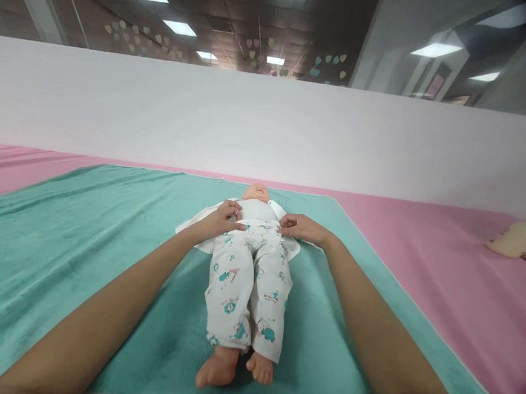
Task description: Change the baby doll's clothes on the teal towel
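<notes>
A baby doll (pixel 254 203) lies on its back on a teal towel (pixel 81 249), feet toward me. It wears white printed trousers (pixel 249 281), and a white garment is spread open beneath its torso. My left hand (pixel 223 218) pinches the trousers' waistband on the doll's left side in view, fingers curled closed. My right hand (pixel 299 226) grips the waistband on the other side, fingers also curled. Both forearms reach out along the doll's legs. The doll's bare feet (pixel 235 368) point at me.
The towel lies on a pink sheet (pixel 444 266). A low white partition (pixel 268 130) runs across behind the surface. At the far right edge lies a cream-coloured object (pixel 521 238), partly cut off by the frame.
</notes>
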Motion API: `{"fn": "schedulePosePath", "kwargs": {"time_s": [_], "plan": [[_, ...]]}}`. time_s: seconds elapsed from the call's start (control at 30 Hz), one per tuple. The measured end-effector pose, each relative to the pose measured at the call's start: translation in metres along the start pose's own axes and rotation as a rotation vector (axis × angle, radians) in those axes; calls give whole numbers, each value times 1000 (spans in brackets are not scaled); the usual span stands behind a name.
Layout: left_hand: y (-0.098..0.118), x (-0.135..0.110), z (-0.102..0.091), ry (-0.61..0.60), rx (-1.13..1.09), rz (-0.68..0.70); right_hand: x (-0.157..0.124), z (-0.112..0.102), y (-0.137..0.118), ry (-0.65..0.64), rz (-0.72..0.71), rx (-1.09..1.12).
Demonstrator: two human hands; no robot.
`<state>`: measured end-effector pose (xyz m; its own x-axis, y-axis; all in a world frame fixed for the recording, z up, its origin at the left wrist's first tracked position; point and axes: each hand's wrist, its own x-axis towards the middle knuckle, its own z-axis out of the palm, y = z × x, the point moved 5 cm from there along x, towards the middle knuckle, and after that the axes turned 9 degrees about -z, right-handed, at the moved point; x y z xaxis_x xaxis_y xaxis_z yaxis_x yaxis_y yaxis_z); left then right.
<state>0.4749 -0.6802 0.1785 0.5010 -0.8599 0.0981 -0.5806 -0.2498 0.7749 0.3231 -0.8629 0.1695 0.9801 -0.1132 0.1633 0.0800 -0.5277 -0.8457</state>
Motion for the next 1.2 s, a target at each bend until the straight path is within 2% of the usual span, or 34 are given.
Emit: {"fn": "schedulePosePath", "kwargs": {"time_s": [0.13,0.27,0.33,0.43,0.53,0.67,0.8,0.9,0.97,1.07,1.2], "plan": [[9,0,1,-55,59,81,-3,-2,-1,-76,106,-28],[8,2,-1,27,38,89,-5,2,5,-114,221,56],[6,4,-1,101,25,90,-5,2,4,-128,198,49],[3,9,-1,223,83,78,-4,2,-4,-125,63,-10],[-1,14,-5,334,128,33,-1,1,-12,-18,-80,-46],[-12,17,-10,386,50,-33,9,6,-12,241,-208,2],[-22,18,-11,406,19,-56,21,10,-4,509,-184,-164],[-30,19,-10,465,-6,-74,26,10,7,655,-125,-340],[-33,20,-7,484,0,-61,28,10,18,680,-73,-409],[-37,23,-1,494,89,-60,30,12,34,626,-5,-485],[-44,25,4,483,122,-117,28,14,39,583,7,-499]]}}
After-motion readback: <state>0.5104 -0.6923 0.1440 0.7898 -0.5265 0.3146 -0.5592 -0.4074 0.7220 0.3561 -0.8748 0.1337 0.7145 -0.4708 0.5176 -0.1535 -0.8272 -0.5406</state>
